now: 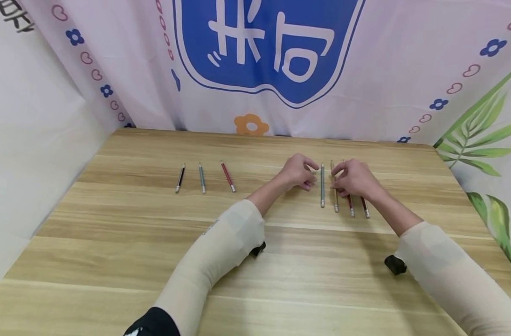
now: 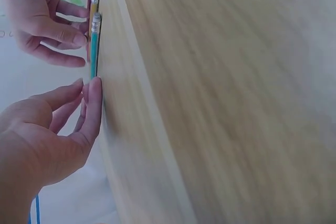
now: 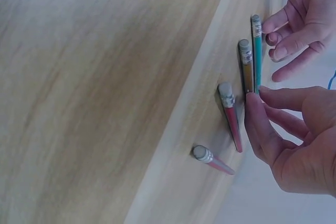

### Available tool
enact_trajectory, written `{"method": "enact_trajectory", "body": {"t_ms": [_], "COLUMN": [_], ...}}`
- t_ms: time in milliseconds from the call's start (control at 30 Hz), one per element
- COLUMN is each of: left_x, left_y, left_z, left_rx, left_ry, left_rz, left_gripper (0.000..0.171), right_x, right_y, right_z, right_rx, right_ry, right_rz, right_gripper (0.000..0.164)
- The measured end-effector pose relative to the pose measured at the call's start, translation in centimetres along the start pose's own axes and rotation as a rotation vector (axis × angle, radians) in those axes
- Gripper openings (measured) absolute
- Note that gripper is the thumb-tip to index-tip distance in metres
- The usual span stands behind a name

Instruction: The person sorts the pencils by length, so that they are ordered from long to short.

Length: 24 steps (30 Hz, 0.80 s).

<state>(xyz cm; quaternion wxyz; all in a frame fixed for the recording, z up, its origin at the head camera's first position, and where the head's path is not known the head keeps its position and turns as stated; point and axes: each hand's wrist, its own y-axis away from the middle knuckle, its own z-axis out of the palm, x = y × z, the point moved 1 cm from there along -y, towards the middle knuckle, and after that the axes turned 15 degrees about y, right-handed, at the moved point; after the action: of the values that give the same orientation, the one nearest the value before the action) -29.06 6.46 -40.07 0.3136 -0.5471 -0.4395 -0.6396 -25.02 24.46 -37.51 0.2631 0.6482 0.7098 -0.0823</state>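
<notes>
A green pencil lies on the table just right of my left hand. The left fingers are loosely bent beside it, with a small gap in the head view. With thumb and fingertips, my right hand pinches a yellow pencil, whose middle the fingers partly cover. Under and beyond that hand lie two reddish pencils: one red pencil close by, another red pencil farther right and slanted. All their eraser ends point toward me.
Farther left on the wooden table lie a black pencil, a second green pencil and a red pencil, spaced apart. A printed white curtain hangs behind the table's far edge.
</notes>
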Motion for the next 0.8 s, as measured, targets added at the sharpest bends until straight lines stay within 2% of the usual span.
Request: {"method": "enact_trajectory", "body": {"t_ms": [233, 467, 800], "left_x": [0.4, 0.7, 1.4], "left_y": [0.6, 1.5, 3.2], "left_z": [-0.6, -1.8, -4.5], "left_rx": [-0.049, -0.05, -0.032], "left_ry": [-0.023, -0.083, -0.143], "left_rz": [0.025, 0.051, 0.077], "left_gripper": [0.039, 0.039, 0.038], "right_x": [0.0, -0.8, -2.7], "right_y": [0.2, 0.3, 0.0], "right_z": [-0.5, -0.4, 0.4], "right_rx": [0.027, 0.042, 0.056], "right_ry": [0.015, 0.002, -0.112], "right_rz": [-0.007, -0.028, -0.079], "right_gripper": [0.039, 0.037, 0.034]}}
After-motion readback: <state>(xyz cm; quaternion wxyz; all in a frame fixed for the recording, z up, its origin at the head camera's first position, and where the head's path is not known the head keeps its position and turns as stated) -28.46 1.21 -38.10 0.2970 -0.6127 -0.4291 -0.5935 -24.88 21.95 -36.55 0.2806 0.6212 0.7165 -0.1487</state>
